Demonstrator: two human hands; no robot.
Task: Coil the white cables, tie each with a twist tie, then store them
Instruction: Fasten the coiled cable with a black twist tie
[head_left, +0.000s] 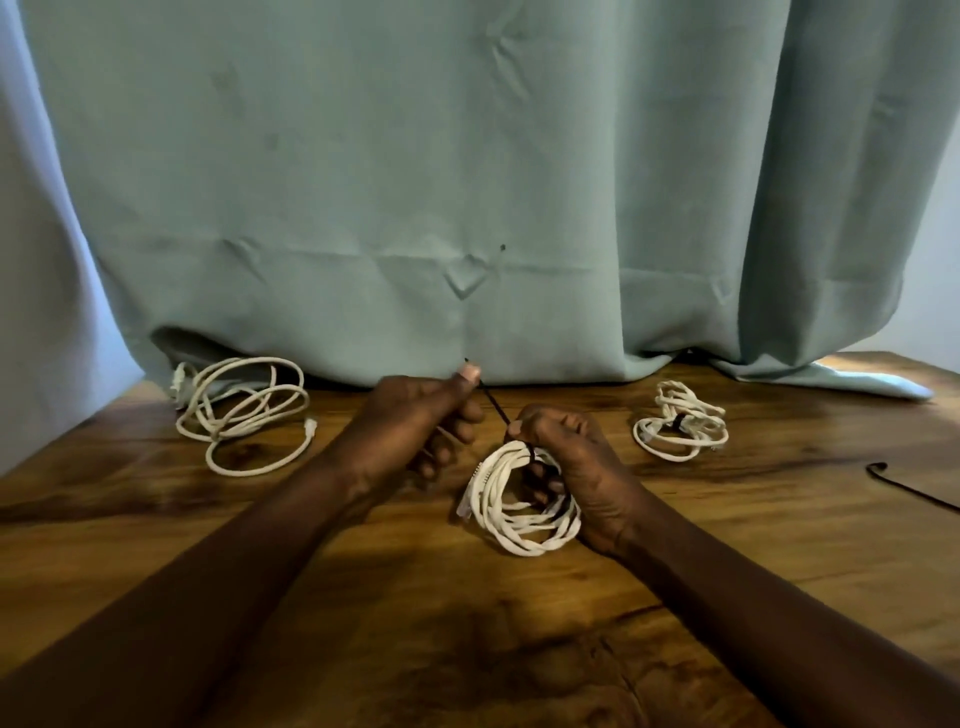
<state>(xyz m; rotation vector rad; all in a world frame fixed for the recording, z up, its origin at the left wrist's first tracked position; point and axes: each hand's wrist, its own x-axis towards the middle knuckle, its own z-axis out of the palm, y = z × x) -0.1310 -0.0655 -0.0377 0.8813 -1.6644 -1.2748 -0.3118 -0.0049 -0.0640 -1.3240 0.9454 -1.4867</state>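
1. We see the left hand (415, 421) pinching the free end of the twist tie (493, 402).
2. We note the tie's long axis slants down-right to the coiled cable (519, 499).
3. The right hand (566, 457), the nearer one, grips that coil and pinches the tie's base.

Centre table (457, 613), a coiled cable (511, 540) in the right hand (574, 460), its twist tie (494, 406) running to the left hand (415, 423); loose cable (241, 410) well left, tied bundle (680, 428) right, spare twist tie (909, 491) far right, curtain (467, 182) behind
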